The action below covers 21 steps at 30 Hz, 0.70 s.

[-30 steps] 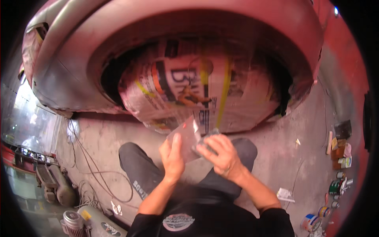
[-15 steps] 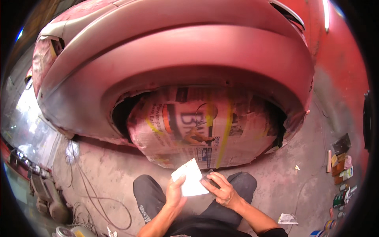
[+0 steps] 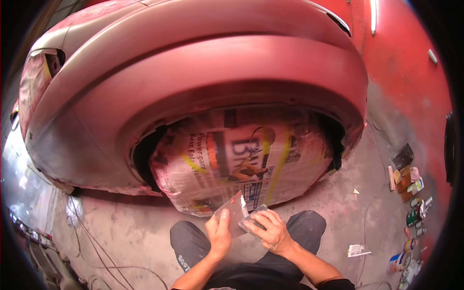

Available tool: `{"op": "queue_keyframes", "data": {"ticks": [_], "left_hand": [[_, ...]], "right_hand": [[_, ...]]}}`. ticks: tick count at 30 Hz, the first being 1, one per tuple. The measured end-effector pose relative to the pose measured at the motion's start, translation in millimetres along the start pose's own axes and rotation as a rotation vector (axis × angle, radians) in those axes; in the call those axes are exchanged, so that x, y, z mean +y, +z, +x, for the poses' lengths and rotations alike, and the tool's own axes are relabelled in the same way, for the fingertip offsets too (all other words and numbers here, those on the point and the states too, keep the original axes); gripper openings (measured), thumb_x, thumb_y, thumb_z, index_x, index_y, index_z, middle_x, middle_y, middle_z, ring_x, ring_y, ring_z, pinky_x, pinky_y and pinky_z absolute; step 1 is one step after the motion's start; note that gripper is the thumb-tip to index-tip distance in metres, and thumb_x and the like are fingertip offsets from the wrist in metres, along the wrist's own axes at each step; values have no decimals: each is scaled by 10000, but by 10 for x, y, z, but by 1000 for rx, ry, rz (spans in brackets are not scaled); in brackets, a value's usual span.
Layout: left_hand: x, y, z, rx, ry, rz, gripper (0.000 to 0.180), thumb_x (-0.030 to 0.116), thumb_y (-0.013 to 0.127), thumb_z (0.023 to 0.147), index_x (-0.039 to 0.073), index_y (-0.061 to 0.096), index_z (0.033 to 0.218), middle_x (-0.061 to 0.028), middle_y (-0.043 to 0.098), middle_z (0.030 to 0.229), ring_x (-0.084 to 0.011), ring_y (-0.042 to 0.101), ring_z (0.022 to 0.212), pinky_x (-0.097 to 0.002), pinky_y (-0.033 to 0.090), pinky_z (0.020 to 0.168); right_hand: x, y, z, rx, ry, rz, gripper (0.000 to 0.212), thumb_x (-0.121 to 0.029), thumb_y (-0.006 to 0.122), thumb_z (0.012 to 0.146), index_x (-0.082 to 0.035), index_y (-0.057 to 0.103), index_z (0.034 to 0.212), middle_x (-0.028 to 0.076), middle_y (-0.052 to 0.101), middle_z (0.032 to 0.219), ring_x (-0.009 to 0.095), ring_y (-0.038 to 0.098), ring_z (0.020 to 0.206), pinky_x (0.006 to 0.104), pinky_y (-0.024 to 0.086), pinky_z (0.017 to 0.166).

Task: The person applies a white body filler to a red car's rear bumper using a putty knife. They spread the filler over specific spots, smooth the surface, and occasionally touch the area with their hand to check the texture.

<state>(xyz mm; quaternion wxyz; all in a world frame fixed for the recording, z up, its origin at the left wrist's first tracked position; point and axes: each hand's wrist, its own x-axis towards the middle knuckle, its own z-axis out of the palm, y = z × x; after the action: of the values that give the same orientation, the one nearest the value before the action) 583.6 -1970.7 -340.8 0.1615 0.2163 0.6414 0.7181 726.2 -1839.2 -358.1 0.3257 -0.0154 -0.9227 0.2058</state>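
My left hand grips a thin, flat grey plate, thumb on its face. A streak of white paste and a small red dab lie near the plate's far corner. In my right hand is a flat, dark, square-edged spreader, its edge close against the plate's right side. Whether the two touch is hard to tell. Just beyond both hands stands a wheel covered with newspaper, under a car's matt reddish-grey fender.
On the floor at the right are cans, sanding blocks and a scrap of paper. Hoses or cables run across the floor at the left. A red wall rises beyond the car's right end.
The plate has turned from a bright white face to a grey one showing the paste. My right hand has brought the spreader against the plate's side. The view has shifted slightly right.
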Motion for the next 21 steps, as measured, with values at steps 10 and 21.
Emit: {"op": "queue_keyframes", "data": {"ticks": [10,21], "left_hand": [[-82,-489,348,-58,-188,-514,281,110,632,1014,-41,654,1250,-83,713,1149,-163,675,988,-322,525,921],[201,-494,350,-154,-244,-729,442,130,684,944,-1,594,1357,-128,682,1269,-252,672,1120,-389,521,1006]], "right_hand": [[-370,85,290,126,-53,238,592,46,614,698,-74,717,1269,188,621,1247,404,582,1237,504,513,1031],[27,-175,372,154,308,276,844,11,557,719,-47,436,1552,218,730,994,386,723,935,432,576,895]]}}
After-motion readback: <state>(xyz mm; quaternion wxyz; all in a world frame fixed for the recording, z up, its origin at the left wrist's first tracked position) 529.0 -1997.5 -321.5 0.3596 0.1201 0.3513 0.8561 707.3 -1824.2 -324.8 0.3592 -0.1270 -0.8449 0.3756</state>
